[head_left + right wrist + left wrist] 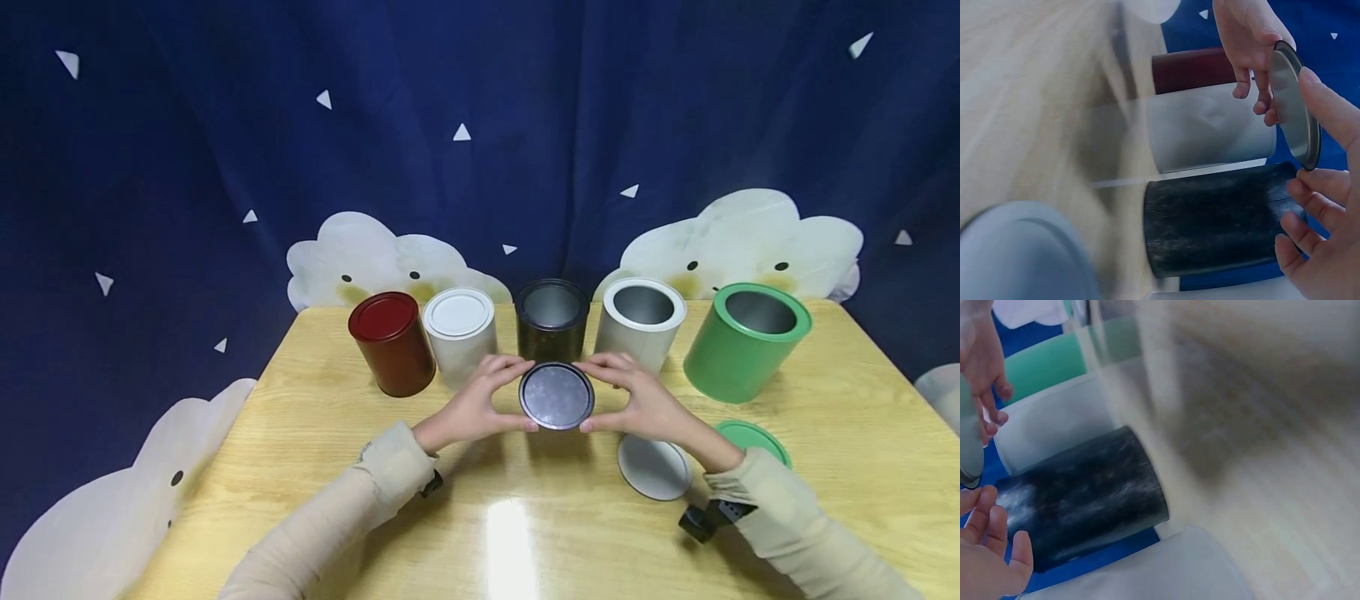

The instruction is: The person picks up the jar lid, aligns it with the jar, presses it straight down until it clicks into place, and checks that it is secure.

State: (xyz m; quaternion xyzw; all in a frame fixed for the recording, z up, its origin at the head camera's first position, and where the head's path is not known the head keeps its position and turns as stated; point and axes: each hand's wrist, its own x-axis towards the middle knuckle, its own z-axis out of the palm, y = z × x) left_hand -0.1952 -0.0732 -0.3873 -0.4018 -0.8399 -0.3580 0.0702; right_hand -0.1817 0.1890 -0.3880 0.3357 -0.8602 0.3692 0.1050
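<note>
A round black lid (557, 396) is held between both hands, above the table and just in front of the black can (552, 321), whose top is uncovered. My left hand (480, 400) pinches the lid's left edge between thumb and fingers. At the opposite edge my right hand (633, 400) pinches it the same way. From the right wrist view, the lid (1297, 106) is seen nearly edge-on, its grey underside facing the cans. The black can (1085, 497) stands apart from the lid in the left wrist view.
A dark red can (393, 358) and a white can (459, 312), both lidded, stand left. An uncovered white can (641, 333) and a larger uncovered green can (738, 358) stand right. A white lid (654, 468) and a green lid (757, 440) lie near the right forearm.
</note>
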